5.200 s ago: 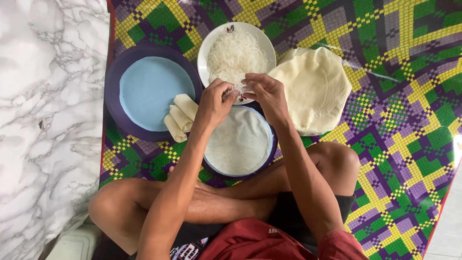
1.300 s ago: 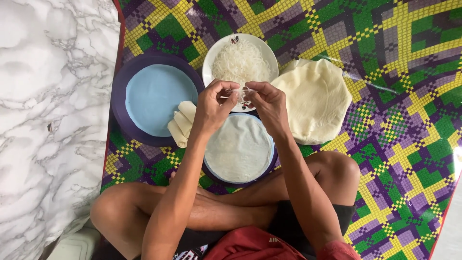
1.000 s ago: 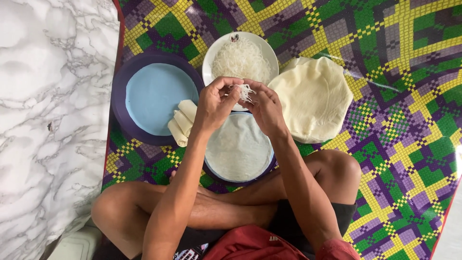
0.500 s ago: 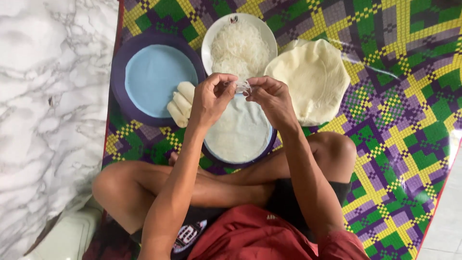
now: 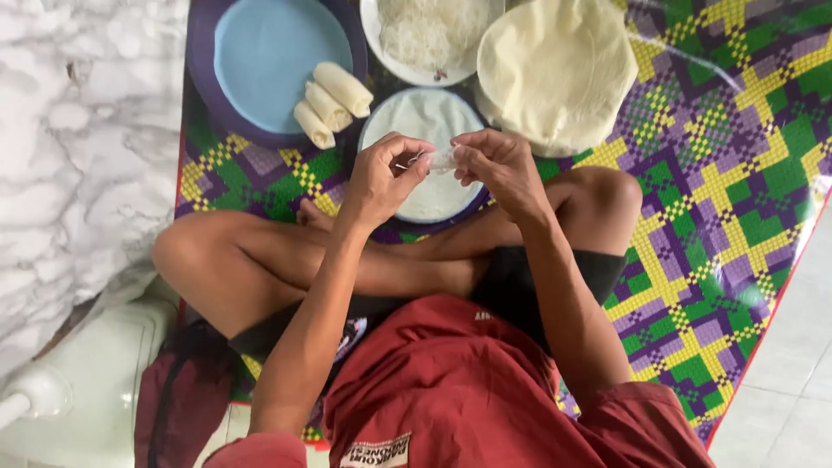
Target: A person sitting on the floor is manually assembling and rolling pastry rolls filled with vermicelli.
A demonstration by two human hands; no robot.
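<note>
Head view: a person sits cross-legged on a woven mat (image 5: pixel 728 217) of purple, green and yellow checks, both forearms reaching forward over the knees.
Left hand: the left hand (image 5: pixel 381 178) is raised above the near plate, wrist bent, fingers curled in narrow, thumb and fingertips pinching one end of a small translucent wad of noodles (image 5: pixel 440 160).
Right hand: the right hand (image 5: pixel 498 165) faces it, knuckles up, fingers pinched close on the other end of the same wad; the two hands almost meet.
Held thing: the wad hangs between the fingertips, just above the white wrapper sheet (image 5: pixel 429 130) spread on the dark-rimmed plate (image 5: pixel 451 221) directly in front of the legs.
Far edge of mat: a white plate of thin noodles (image 5: pixel 429 35) sits beyond the wrapper plate.
Far right: a stack of pale yellow round wrappers (image 5: pixel 555 69) lies just beside both plates.
Far left corner: a purple tray with a light blue centre (image 5: pixel 277 52) carries three finished rolls (image 5: pixel 329 104) on its near rim.
Left of mat: white marbled floor (image 5: pixel 78 156).
Labels: none legible on the mat's things.
</note>
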